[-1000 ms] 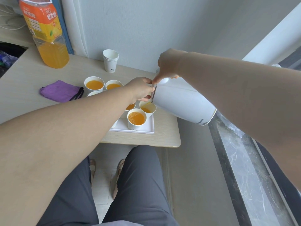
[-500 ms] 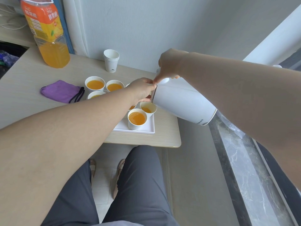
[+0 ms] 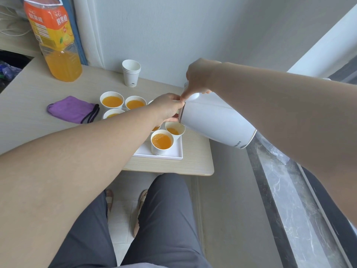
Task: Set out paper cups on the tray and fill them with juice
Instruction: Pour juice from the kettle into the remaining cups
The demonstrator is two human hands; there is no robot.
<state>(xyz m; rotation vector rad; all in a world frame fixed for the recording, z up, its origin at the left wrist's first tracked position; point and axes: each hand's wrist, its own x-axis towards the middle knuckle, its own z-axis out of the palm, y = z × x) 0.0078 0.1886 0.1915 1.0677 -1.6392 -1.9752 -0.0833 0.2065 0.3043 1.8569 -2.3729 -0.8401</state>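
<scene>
The fingers (image 3: 188, 92) of the right hand (image 3: 199, 78) are curled tight round the top handle of the white jug (image 3: 216, 120), which is tipped steeply to the left. The left hand (image 3: 168, 107) has its fingers bent close against the mouth of the jug. It seems to pinch the rim there, but I cannot tell what exactly it holds.

Just under the mouth stands the cup (image 3: 175, 129) that is being filled, at the right side of the tray (image 3: 173, 154), with only a little juice in its bottom. A full cup (image 3: 161, 142) stands just beside it on the near side. More filled cups (image 3: 112, 101) stand farther left, partly hidden behind the left arm.

The mouth of the jug is wide and the cup is narrow, so I think a little too much tilt could send juice over the rim onto the tray. The cup is also light and almost empty, so a touch from the jug or from the left fingers could knock it over. The left arm crosses low over the filled cups, and if it sinks it may catch one.
</scene>
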